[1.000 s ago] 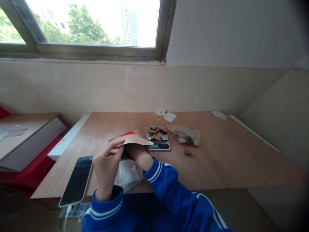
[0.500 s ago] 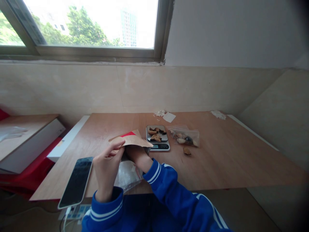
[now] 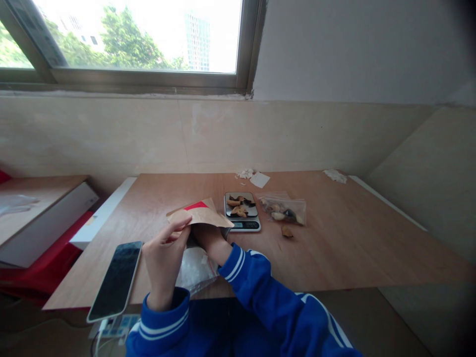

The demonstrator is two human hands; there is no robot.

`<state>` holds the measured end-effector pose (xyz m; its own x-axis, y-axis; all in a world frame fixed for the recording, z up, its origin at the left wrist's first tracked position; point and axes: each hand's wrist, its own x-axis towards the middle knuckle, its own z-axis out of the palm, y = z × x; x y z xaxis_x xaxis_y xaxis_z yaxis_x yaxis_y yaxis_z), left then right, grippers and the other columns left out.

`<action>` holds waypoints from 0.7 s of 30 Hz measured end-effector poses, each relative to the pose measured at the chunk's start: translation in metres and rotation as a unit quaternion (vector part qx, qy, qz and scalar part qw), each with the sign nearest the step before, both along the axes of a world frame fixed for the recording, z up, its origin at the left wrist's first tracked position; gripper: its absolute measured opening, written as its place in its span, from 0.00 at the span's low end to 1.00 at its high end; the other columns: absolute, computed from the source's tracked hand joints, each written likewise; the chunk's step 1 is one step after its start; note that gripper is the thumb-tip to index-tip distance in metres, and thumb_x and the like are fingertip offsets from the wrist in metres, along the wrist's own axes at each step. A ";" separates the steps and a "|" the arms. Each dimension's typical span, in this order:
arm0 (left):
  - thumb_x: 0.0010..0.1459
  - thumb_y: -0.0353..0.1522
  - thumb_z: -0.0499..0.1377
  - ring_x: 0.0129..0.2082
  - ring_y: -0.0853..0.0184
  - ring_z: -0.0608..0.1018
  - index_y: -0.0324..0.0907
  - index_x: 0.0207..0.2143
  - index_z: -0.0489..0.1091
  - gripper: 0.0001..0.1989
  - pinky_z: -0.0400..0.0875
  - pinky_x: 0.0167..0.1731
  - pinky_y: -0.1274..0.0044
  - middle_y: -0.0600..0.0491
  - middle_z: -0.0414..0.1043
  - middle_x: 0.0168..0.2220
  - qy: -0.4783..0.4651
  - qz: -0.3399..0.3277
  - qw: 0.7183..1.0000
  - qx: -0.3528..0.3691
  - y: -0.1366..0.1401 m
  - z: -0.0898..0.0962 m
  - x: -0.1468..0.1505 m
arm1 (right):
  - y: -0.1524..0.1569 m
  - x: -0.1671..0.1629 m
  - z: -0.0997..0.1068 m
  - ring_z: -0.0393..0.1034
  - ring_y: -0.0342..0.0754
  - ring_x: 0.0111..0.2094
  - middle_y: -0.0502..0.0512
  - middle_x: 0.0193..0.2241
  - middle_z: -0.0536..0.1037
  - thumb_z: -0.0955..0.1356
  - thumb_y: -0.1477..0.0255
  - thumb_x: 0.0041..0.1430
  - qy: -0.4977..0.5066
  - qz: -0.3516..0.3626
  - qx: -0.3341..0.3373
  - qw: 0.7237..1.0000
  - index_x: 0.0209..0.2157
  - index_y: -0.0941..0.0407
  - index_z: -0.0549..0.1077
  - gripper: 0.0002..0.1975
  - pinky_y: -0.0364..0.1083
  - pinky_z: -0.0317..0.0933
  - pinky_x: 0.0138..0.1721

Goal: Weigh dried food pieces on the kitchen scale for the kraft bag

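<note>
A brown paper bag [image 3: 208,216] with a red patch is pinched at its mouth by my left hand [image 3: 167,250]. My right hand [image 3: 211,242] reaches inside the bag, so its fingers are hidden. Under my wrists lies a clear plastic bag [image 3: 195,270] with something white in it. Just beyond the paper bag is a small kitchen scale [image 3: 253,225], its display facing me. Several dried brown pieces [image 3: 240,211], dark on one side, rest on its plate. One loose brown piece [image 3: 286,231] lies to the right of the scale.
Right of the scale lies a clear zip bag [image 3: 284,210] of mixed pieces. White scraps [image 3: 246,173] and a paper square [image 3: 260,179] are at the back, with more white paper [image 3: 335,176] farther right. A phone [image 3: 116,280] on a cable overhangs the table's [image 3: 334,248] front left edge.
The view has shifted very slightly. Both hands keep almost the same position, with the right one still inside the paper bag.
</note>
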<state>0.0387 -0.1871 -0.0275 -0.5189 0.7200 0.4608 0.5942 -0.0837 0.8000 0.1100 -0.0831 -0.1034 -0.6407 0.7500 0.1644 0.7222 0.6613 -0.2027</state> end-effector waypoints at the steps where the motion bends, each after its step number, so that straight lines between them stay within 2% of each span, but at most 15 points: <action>1: 0.51 0.39 0.64 0.21 0.69 0.77 0.49 0.37 0.80 0.10 0.69 0.27 0.78 0.58 0.76 0.21 0.001 0.003 1.000 0.000 0.000 0.000 -0.001 | 0.000 -0.001 -0.002 0.64 0.58 0.58 0.62 0.54 0.74 0.59 0.78 0.66 -0.001 0.001 0.000 1.000 0.57 0.62 0.66 0.19 0.54 0.54 0.62; 9: 0.51 0.39 0.64 0.21 0.70 0.76 0.48 0.37 0.80 0.11 0.69 0.26 0.79 0.58 0.77 0.23 -0.007 -0.011 1.000 -0.004 0.000 -0.002 -0.001 | -0.001 0.002 -0.002 0.61 0.58 0.60 0.64 0.58 0.70 0.56 0.75 0.68 -0.030 0.008 0.015 0.999 0.58 0.62 0.65 0.20 0.56 0.50 0.64; 14: 0.51 0.40 0.64 0.21 0.71 0.76 0.48 0.37 0.80 0.11 0.69 0.26 0.79 0.58 0.78 0.24 -0.006 -0.016 1.000 -0.006 0.000 0.001 0.001 | 0.002 0.005 0.003 0.63 0.57 0.59 0.63 0.56 0.71 0.57 0.74 0.68 -0.052 0.033 0.021 0.998 0.59 0.62 0.64 0.20 0.54 0.53 0.63; 18: 0.51 0.40 0.64 0.21 0.71 0.76 0.48 0.37 0.80 0.11 0.69 0.27 0.79 0.58 0.77 0.24 -0.001 -0.013 1.000 -0.011 -0.001 0.002 -0.001 | 0.003 0.003 0.010 0.67 0.55 0.55 0.62 0.54 0.74 0.56 0.77 0.68 -0.079 0.055 0.015 0.995 0.58 0.63 0.65 0.20 0.53 0.54 0.63; 21: 0.52 0.40 0.64 0.22 0.70 0.76 0.49 0.37 0.80 0.11 0.70 0.28 0.79 0.58 0.78 0.24 0.010 -0.011 1.000 -0.016 0.000 0.002 -0.002 | -0.005 0.008 0.025 0.68 0.55 0.54 0.61 0.52 0.75 0.58 0.78 0.68 -0.071 0.052 0.045 0.995 0.55 0.62 0.68 0.18 0.53 0.56 0.61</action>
